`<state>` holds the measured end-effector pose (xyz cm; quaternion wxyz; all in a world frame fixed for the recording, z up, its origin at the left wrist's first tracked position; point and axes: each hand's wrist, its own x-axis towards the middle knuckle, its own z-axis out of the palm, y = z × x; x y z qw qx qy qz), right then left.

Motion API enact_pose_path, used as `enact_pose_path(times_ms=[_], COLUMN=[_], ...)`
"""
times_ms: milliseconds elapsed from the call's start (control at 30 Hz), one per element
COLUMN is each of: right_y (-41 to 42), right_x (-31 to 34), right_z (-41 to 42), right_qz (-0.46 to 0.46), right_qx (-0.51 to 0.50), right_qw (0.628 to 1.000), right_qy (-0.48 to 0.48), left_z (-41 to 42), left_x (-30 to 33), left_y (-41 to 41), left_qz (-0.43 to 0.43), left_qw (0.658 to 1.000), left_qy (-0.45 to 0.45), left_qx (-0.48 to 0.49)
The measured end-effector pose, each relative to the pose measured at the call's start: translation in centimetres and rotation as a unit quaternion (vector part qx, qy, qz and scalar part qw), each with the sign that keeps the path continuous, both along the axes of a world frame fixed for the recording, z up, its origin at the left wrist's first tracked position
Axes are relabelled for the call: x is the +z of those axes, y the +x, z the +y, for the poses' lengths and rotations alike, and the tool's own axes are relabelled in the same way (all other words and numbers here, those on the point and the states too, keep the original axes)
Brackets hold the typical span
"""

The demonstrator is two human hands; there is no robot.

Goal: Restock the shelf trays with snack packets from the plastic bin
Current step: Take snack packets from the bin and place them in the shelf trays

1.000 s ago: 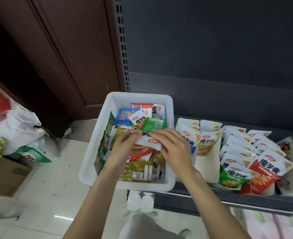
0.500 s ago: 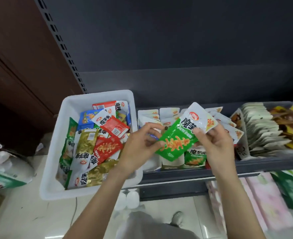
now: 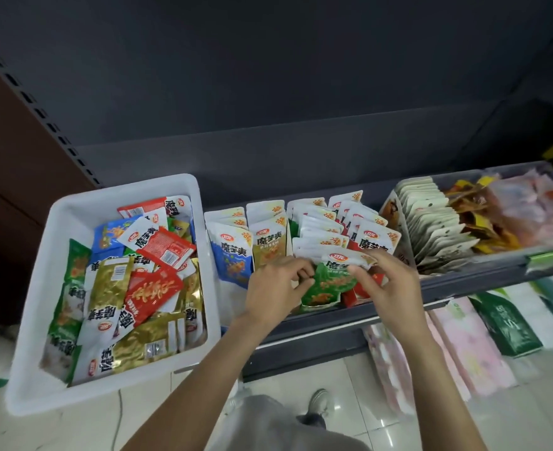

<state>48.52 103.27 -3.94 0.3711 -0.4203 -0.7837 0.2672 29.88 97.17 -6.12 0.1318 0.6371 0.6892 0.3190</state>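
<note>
Both hands are at the shelf, centre of the frame, working one green packet [image 3: 328, 283] at the front of the shelf tray [image 3: 398, 296]. The left hand [image 3: 276, 292] pinches the packet's left edge, fingers curled in tight, and the right hand [image 3: 385, 281] clamps its white top from the other side, thumb and fingertips closed on it. The packet stands roughly upright at the front of the third row, its lower end down among the packets already there (how far down it sits I cannot tell, the hands cover too much).

Behind it the tray holds rows of white-topped packets standing on edge: a blue row [image 3: 231, 252] at the left, a tan row [image 3: 268, 245] beside it, then the white stack [image 3: 320, 229] directly behind the green one, and a red row [image 3: 376, 239] to the right. Further right, a clear bin [image 3: 502, 252] carries a fanned stack of pale packets and a jumble of orange and pink ones.

At left of the frame sits the white plastic bin [image 3: 34, 320], touching the tray's left end, heaped with loose packets lying flat, in gold, red, green and blue. Lower right, pink and green packs [image 3: 473, 346] line the level beneath the shelf, and a grey shoe [image 3: 319, 400] shows on the tiled floor at bottom centre.
</note>
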Motion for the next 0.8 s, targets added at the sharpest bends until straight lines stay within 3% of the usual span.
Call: enact_pose_path(times_ms=[133, 300, 467, 633, 733, 800], right_y=[-0.2, -1.5, -1.5, -2.2, -2.2, -2.3], right_x=[0.0, -1.7, -2.4, -2.6, -1.8, -0.4], right_z=[-0.1, 0.1, -0.5, -1.0, -1.2, -1.6], right_qz=[0.018, -0.091, -0.123, -0.202, -0.199, -0.143], right_qx=[0.03, 0.053, -0.012, -0.085, -0.091, -0.091], right_qw=[0.999, 0.994, 0.99, 0.969, 0.97, 0.98], right_qy=[-0.023, 0.02, 0.074, 0.111, 0.105, 0.103], left_z=[-0.2, -0.5, -0.4, -0.3, -0.9, -1.9], left_x=[-0.3, -1.0, -1.0, -1.8, -1.4, -0.2], left_y=[-0.3, -0.6, -1.0, -0.3, -0.7, -1.6], left_qz=[0.008, 0.034, 0.077, 0.114, 0.064, -0.016], left_qw=[0.999, 0.998, 0.995, 0.992, 0.997, 0.997], left_qy=[0.018, 0.033, 0.056, 0.015, 0.014, 0.045], left_qx=[0.03, 0.047, 0.042, 0.046, 0.045, 0.054])
